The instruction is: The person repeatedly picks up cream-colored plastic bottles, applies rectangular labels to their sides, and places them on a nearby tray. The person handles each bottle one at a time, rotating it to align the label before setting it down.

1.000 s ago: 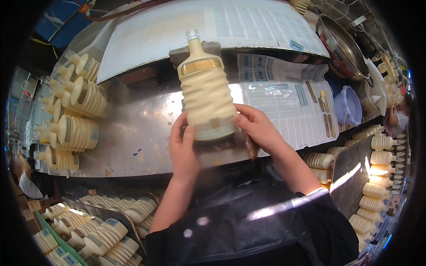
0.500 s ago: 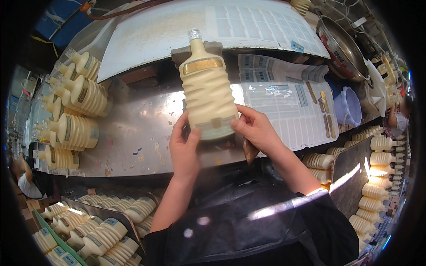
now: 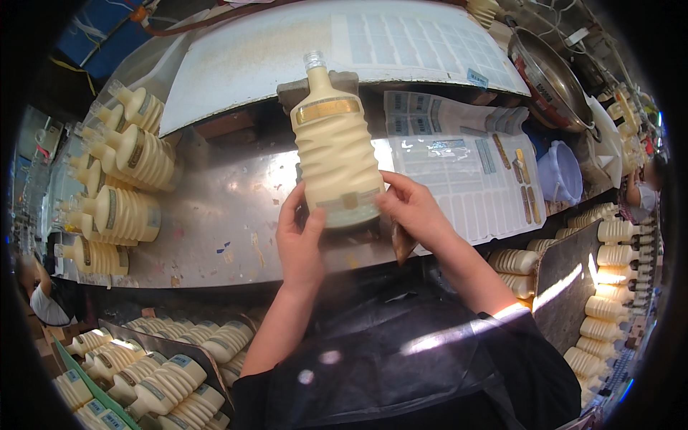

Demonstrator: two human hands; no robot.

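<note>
1. Upper right of the frame: a round metal pan (image 3: pixel 550 68), tilted.
2. Just below it: a pale purple bucket (image 3: pixel 560 177).
3. Upper left: a reddish hose (image 3: pixel 190 29) near a blue panel (image 3: pixel 109 30).
4. Lower left edge: a person (image 3: pixel 49 309) in white, blurred.

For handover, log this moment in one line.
left hand: holding cream bottle, lower left | right hand: holding its lower right | neck: pointing away

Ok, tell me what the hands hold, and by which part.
A bottle, by its lower end: left hand at its left edge, right hand at its right. Whether the right also grips the brown piece below is unclear.
</note>
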